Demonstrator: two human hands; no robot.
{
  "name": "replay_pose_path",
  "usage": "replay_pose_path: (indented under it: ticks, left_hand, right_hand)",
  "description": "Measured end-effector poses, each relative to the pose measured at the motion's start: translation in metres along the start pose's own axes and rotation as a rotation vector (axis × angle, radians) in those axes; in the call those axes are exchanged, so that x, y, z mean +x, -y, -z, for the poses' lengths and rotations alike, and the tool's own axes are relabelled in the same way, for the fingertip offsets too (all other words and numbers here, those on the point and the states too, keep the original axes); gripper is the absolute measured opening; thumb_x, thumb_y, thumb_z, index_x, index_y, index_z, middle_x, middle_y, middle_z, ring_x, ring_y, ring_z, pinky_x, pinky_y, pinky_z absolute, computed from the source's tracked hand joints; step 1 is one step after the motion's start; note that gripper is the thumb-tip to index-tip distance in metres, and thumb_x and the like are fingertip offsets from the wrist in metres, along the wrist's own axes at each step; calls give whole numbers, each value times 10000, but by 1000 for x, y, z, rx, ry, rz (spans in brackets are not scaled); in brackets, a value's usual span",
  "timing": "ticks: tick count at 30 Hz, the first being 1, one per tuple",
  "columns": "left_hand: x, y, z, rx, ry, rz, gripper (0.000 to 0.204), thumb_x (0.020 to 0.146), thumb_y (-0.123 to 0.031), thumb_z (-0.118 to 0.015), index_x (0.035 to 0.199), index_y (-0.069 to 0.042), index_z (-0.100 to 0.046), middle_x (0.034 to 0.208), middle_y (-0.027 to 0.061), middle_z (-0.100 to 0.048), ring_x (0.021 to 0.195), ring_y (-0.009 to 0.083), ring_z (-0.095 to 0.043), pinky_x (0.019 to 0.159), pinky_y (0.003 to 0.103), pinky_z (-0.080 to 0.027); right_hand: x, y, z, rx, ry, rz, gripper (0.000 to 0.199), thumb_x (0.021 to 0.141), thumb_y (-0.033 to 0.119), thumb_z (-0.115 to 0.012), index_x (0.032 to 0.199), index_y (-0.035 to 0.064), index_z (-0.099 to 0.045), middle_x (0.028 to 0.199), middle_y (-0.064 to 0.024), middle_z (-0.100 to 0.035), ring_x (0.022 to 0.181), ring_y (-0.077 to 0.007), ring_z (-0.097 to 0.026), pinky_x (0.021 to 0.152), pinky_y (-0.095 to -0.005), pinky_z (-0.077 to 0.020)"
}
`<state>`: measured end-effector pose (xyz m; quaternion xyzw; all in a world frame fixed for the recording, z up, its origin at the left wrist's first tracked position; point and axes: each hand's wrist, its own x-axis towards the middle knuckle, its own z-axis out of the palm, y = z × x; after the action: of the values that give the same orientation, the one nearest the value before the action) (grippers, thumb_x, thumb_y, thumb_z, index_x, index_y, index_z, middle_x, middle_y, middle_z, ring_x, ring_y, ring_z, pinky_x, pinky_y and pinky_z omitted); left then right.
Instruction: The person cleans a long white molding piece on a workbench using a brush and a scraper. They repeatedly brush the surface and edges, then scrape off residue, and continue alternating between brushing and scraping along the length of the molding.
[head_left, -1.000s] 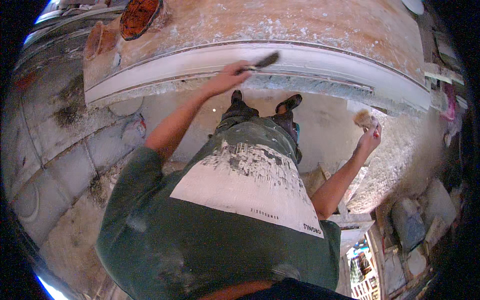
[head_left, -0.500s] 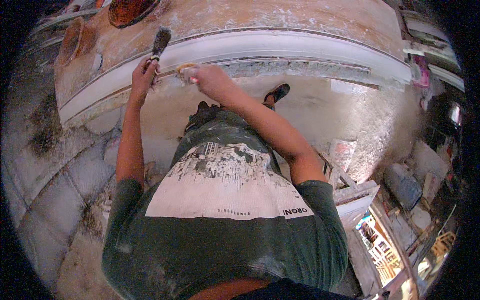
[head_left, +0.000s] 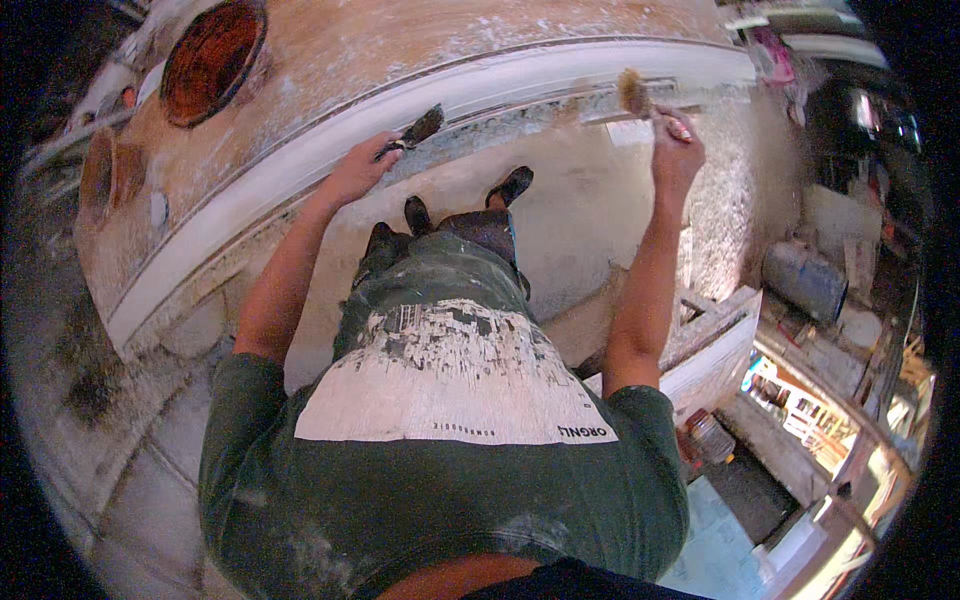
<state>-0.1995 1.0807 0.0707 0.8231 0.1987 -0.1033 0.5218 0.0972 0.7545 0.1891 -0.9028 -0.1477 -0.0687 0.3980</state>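
My left hand (head_left: 362, 170) is closed round the handle of a dark-bristled brush (head_left: 427, 124), whose bristles point up and to the right. That brush overlaps the lower edge of a long white moulding (head_left: 300, 152) in the picture; whether it touches is unclear. Out to the right, my right hand (head_left: 679, 152) grips a second brush with tan bristles (head_left: 633, 92). The tan bristles are near the moulding's right-hand part, and I cannot tell if they touch it.
Beyond the moulding spreads an orange-brown, white-smeared surface (head_left: 400, 32) with a round reddish-brown bowl-like form (head_left: 212, 62). A blue-grey container (head_left: 803, 278) lies at the right among clutter. Closer to my right elbow is a worn wooden frame (head_left: 715, 335).
My right hand has swung far to the right with the tan brush, away from my left hand. My left hand has moved right, its brush now tilted more sideways. The view has shifted too.
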Motion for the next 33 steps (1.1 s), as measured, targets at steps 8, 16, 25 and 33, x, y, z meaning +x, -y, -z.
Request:
replay_pose_path:
  ticks: [8,16,25,33]
  left_hand:
    - [107,-83,-80,272,-84,-70,403,948,-282,-472,1280,-54,-459,1056,276,-610,986,451,-578,843,522,-457]
    - [41,-48,-46,390,-165,-148,403,950,-277,-473,1279,-46,-450,1028,277,-614,975,457,-578,852,520,-452]
    - [190,-147,-121,375,-50,-89,366,939,-279,-466,1153,15,-503,1001,321,-596,949,479,-571,837,532,-443]
    - [182,-167,-107,399,-55,-68,399,934,-326,-483,1121,20,-547,1049,289,-603,989,453,-573,860,518,-435]
  right_hand:
    - [-72,-47,-8,148,-46,-291,114,806,57,-690,915,27,-700,784,-12,-643,731,-82,-587,675,-218,-482]
    - [-124,-98,43,297,-161,-483,136,795,120,-707,911,49,-710,716,26,-626,676,-60,-555,633,-233,-451]
    - [-95,-121,54,349,-130,-561,189,805,94,-716,964,-3,-686,849,-51,-673,754,-107,-629,671,-242,-525]
    - [-69,-182,110,216,-187,-636,139,808,56,-681,944,32,-697,839,-11,-672,749,-88,-600,705,-231,-473]
